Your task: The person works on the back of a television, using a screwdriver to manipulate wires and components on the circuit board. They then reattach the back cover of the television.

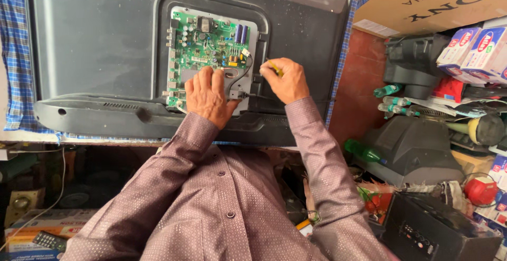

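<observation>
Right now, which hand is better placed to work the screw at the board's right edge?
Right. The right hand already grips the yellow screwdriver beside the green board's right edge. The left hand lies flat on the board's lower part, steadying it, with no tool.

Workbench under blue checked cloth (pixel 15 55), dark flat television (pixel 95 39) lying face-down on it

Blue checked cloth (pixel 15 55) at left edge of frame. Large cardboard box (pixel 422 2) upper right. Small red-and-white cartons (pixel 475 47) at right edge. Green bottle (pixel 362 152) right of centre. Black speaker box (pixel 438 229) lower right. Remote control (pixel 48 240) lower left.
</observation>
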A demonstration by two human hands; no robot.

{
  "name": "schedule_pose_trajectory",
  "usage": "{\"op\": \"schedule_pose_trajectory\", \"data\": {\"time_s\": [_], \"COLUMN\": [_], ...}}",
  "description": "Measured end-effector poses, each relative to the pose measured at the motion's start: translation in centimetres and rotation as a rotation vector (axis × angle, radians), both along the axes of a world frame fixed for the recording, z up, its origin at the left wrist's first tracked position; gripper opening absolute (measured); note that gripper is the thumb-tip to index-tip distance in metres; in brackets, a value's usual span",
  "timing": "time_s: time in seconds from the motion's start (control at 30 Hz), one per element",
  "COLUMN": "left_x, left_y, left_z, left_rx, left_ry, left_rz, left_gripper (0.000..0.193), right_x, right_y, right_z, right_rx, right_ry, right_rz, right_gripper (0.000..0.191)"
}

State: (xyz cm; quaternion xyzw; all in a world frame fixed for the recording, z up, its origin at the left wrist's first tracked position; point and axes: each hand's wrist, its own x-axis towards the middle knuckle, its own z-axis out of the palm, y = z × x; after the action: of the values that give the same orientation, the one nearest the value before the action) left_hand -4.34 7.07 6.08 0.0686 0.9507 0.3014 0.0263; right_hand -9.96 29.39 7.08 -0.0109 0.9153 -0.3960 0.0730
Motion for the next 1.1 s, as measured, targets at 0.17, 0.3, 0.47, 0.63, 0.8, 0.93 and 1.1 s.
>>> {"op": "schedule_pose_trajectory", "data": {"time_s": [0.17,0.3,0.47,0.63,0.8,0.93,1.1], "left_x": [-0.4,-1.0,-1.4,-1.6,-1.7,-1.9,-2.0], "left_y": [0.0,-0.1,-0.2,-0.3,-0.4,-0.3,-0.1], "left_z": [0.4,0.4,0.3,0.3,0.2,0.1,0.0], "left_rx": [-0.085,-0.071,-0.07,-0.04,-0.015,-0.004,-0.022], "left_ry": [0.143,0.166,0.045,0.044,0.062,0.034,0.075], "left_rz": [-0.151,-0.131,-0.137,-0.126,-0.116,-0.135,-0.133], "left_gripper": [0.05,0.053,0.054,0.053,0.055,0.055,0.056], "right_x": [0.4,-0.6,-1.4,-1.4,-0.9,-1.0,-1.2], "right_y": [-2.6,-3.4,-3.1,-3.3,-3.4,-3.4,-3.7], "right_z": [-0.4,-0.8,-2.1,-2.9,-2.6,-2.4,-2.2], "right_rx": [-0.097,-0.095,-0.139,-0.09,-0.172,-0.162,-0.011], "right_ry": [-0.088,-0.221,-0.284,-0.255,-0.254,-0.17,-0.122], "right_rz": [-0.097,-0.202,-0.241,-0.312,-0.348,-0.288,-0.258], "right_gripper": [0.019,0.024,0.023,0.018,0.019,0.018,0.02]}}
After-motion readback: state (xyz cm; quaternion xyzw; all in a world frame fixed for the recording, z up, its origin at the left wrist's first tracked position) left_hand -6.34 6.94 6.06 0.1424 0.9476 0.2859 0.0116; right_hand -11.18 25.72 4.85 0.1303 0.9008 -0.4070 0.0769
